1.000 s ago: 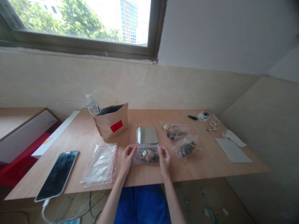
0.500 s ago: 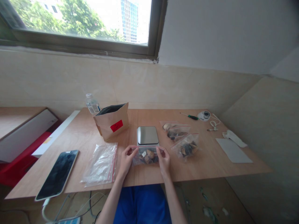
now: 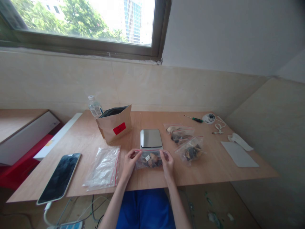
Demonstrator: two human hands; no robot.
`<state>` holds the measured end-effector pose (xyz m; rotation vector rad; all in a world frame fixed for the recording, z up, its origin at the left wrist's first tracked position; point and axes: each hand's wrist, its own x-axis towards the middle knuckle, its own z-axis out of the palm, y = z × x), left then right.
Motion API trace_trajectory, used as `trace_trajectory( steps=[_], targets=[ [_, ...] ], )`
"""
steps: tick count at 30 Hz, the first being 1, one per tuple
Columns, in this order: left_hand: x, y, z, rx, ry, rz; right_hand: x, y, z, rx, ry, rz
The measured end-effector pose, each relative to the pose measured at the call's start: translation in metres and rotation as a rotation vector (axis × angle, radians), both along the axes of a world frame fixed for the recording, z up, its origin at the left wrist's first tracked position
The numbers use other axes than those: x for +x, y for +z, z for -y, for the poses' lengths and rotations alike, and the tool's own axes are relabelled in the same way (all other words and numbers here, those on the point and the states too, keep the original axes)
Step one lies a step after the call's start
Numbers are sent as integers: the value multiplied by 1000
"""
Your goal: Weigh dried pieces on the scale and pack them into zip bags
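Observation:
At the table's front edge, a clear zip bag (image 3: 150, 160) with a red seal strip holds brown and dark chunks and a small white piece. My left hand (image 3: 130, 162) pinches the bag's upper left corner, and my right hand (image 3: 167, 161) pinches its upper right corner. Just behind the bag lies a small scale (image 3: 151, 138) with a bare metal plate. To the right are more filled zip bags, one with dark and tan pieces (image 3: 192, 151) and others (image 3: 180, 133) behind it. A stack of flat, clear zip bags (image 3: 104, 168) lies left of my left hand.
A brown paper pouch (image 3: 116, 125) with a red label stands open at the back left, beside a plastic bottle (image 3: 94, 106). A phone (image 3: 59, 178) on a cable lies front left. Farther right are a screwdriver (image 3: 196, 120), a white camera (image 3: 209, 118) and white paper (image 3: 239, 154).
Both hands keep their pinch on the bag's top corners with hardly any movement. The whole view has shifted very slightly.

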<state>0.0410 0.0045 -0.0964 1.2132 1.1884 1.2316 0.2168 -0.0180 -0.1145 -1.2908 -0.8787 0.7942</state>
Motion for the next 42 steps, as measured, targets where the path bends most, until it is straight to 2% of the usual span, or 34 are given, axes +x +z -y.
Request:
trace_trajectory(
  steps=[4, 20, 31, 38, 42],
  targets=[
    [2, 1, 1, -20, -45, 8, -1, 2, 0, -10, 56, -13],
    [0, 3, 2, 12, -26, -45, -1, -4, -1, 31, 57, 43],
    [0, 5, 3, 24, 0, -65, -2, 1, 1, 25, 68, 70],
    [1, 11, 4, -11, -57, -26, -2, 0, 1, 21, 89, 31],
    [0, 9, 3, -17, -57, -7, -2, 2, 1, 17, 101, 24]
  ],
)
